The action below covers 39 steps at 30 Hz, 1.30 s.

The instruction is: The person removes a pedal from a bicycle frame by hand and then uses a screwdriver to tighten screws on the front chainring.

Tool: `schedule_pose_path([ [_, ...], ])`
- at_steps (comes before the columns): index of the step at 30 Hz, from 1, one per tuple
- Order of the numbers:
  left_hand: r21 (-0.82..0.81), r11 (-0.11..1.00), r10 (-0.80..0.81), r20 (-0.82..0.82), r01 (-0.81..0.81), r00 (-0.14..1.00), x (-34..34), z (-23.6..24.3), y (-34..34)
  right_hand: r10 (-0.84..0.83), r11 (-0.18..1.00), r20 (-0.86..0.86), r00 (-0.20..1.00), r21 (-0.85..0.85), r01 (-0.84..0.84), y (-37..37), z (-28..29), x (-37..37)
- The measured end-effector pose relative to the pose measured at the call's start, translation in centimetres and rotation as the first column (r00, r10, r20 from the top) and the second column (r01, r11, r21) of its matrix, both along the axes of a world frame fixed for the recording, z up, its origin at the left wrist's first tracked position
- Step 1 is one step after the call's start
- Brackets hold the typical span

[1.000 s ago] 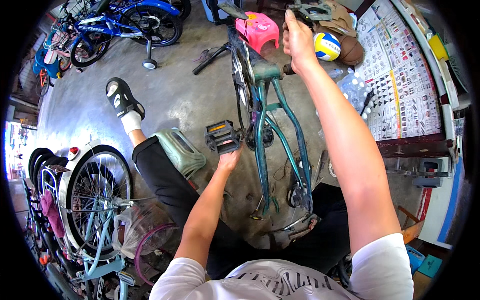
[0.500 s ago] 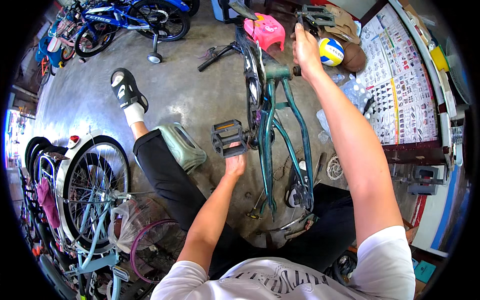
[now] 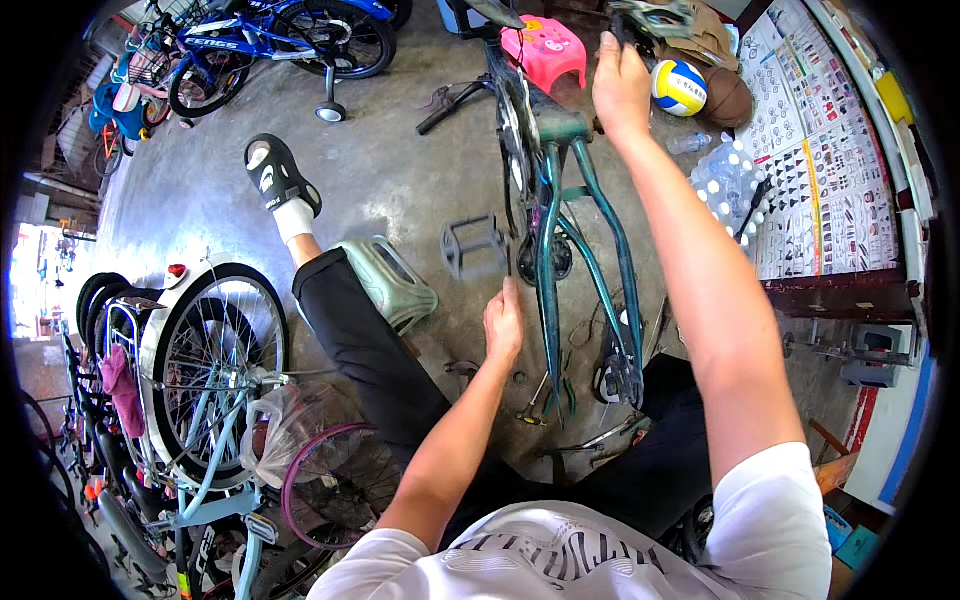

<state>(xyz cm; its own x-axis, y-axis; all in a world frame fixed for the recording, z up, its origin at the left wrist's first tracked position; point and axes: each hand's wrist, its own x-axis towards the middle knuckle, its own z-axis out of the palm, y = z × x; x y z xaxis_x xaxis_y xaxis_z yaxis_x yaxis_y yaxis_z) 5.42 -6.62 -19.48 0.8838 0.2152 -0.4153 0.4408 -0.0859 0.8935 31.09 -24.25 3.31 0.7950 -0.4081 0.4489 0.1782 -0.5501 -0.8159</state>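
Observation:
A green bicycle frame (image 3: 548,250) stands in front of me, with a dark chainring (image 3: 520,150) along its left side. My left hand (image 3: 503,325) has curled fingers, its tip touching a dark bar just below a motion-blurred pedal (image 3: 475,245); what it grips is unclear. High on the frame's right, my right hand (image 3: 622,85) is closed on a dark crank arm (image 3: 616,30) beside another pedal (image 3: 665,17). Hand tools (image 3: 535,405) lie on the floor under the frame.
Bicycles (image 3: 225,390) crowd the left and upper left (image 3: 290,40). A green stool (image 3: 395,295) stands by my left leg, a pink stool (image 3: 540,45) beyond. At right are balls (image 3: 680,88), bottles (image 3: 720,180) and a board (image 3: 825,200). Loose handlebar (image 3: 450,105) lies on the floor.
The lower pedal has shifted up and blurred, with my left hand now below it instead of behind it. The whole view has shifted slightly, my right hand staying high on the frame's right.

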Motion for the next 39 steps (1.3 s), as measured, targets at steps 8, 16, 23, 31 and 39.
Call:
schedule_pose_path([
  [8,0.028,1.0,0.008,0.029,-0.009,1.0,-2.2,11.4,-0.8,0.062,0.988,0.141,0.988,0.131,-0.08,-1.5,-1.7,0.9],
  [16,0.482,0.876,-0.259,0.47,0.0,0.844,3.7,18.3,2.4,0.075,0.991,0.211,0.975,0.093,-0.097,-0.8,-1.1,0.3],
  [23,0.792,0.609,-0.459,0.31,0.041,0.832,18.9,17.2,5.1,0.106,0.981,0.154,0.982,0.144,-0.128,-2.1,-2.0,0.3],
  [31,-0.004,0.767,-0.636,-0.126,0.641,0.761,24.6,1.8,9.2,0.158,0.955,0.225,0.962,0.213,-0.207,-1.5,-1.8,0.1],
  [39,-0.525,0.849,-0.08,-0.219,-0.049,0.972,9.7,-8.1,3.1,0.181,0.931,0.172,0.968,0.289,-0.225,-1.0,-1.3,-0.2],
])
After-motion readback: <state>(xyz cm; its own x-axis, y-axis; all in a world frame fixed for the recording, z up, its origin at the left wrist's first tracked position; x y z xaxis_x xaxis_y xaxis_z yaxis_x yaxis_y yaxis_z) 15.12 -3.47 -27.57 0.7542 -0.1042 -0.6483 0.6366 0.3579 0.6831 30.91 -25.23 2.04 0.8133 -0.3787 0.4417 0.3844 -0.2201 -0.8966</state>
